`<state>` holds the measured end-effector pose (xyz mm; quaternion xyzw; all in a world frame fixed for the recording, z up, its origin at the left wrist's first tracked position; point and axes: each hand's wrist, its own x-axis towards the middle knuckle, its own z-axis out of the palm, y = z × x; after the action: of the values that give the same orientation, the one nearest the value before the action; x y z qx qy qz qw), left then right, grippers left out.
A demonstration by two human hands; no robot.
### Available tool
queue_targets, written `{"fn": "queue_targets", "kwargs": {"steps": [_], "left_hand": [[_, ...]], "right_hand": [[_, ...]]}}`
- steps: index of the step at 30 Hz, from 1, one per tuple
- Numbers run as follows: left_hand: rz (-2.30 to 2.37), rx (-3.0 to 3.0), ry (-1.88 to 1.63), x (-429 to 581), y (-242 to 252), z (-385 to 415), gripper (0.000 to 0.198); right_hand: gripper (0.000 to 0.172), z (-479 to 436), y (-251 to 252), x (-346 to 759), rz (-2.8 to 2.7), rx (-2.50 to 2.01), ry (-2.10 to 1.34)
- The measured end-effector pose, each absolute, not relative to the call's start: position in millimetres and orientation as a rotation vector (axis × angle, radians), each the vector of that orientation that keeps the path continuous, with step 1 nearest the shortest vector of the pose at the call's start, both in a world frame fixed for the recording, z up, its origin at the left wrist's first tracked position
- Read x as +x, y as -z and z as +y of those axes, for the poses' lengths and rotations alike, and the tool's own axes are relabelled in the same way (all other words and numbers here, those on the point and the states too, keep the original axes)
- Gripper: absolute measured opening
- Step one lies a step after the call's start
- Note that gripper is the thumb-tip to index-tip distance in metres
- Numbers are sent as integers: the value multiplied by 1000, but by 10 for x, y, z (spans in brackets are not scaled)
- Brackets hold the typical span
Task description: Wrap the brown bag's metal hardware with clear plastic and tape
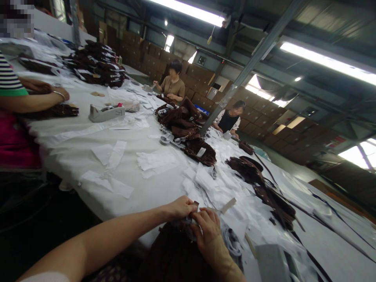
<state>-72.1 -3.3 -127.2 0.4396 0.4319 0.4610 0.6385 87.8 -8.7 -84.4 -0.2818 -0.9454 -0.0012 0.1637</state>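
My left hand (180, 207) and right hand (210, 231) both pinch a tag (195, 204) over the brown cloth (173, 254) at the table (73, 149) edge. I judge a slack pinch could lose it among the paper slips (211, 184).

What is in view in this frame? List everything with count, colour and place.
table: one, covered in white, runs from near left to far right
tape dispenser: one, grey, on the table's left part
paper slips: many, white, scattered over the table
brown piles: several, dark brown, along the table's middle and at its far left end
cardboard boxes: many, brown, stacked at the back wall
ceiling lights: several, white, overhead
co-workers: three, one at the left edge in a striped sleeve, two at the far side
dark brown piece: one, at the near edge, under both hands
left hand: pinches the piece's top
right hand: grips the same top, touching the left hand
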Motion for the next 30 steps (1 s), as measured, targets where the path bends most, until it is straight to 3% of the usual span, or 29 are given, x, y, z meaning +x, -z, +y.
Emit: {"fn": "queue_targets", "kwargs": {"steps": [4, 10, 14, 21, 22, 25, 30], "left_hand": [[936, 950, -1009, -747, 1205, -88, 41], [817, 916, -1012, -846, 1131, -243, 36], [802, 916, -1031, -892, 1180, -295, 35], [950, 994, -1025, -901, 1209, -307, 33], [955, 1019, -1022, -886, 1206, -312, 32], [967, 1099, -1025, -827, 1216, -319, 29], [1027, 1169, -988, -791, 1294, -293, 34]], "right_hand": [[26, -57, 786, 888, -2708, -792, 163], [42, 7, 788, 980, -2770, -773, 188], [36, -8, 809, 983, -2754, -765, 138], [57, -6, 737, 986, -2378, -923, -560], [53, 7, 718, 976, -2351, -961, -589], [21, 33, 665, 922, -2453, -952, -567], [22, -18, 633, 852, -2640, -800, -208]]}}
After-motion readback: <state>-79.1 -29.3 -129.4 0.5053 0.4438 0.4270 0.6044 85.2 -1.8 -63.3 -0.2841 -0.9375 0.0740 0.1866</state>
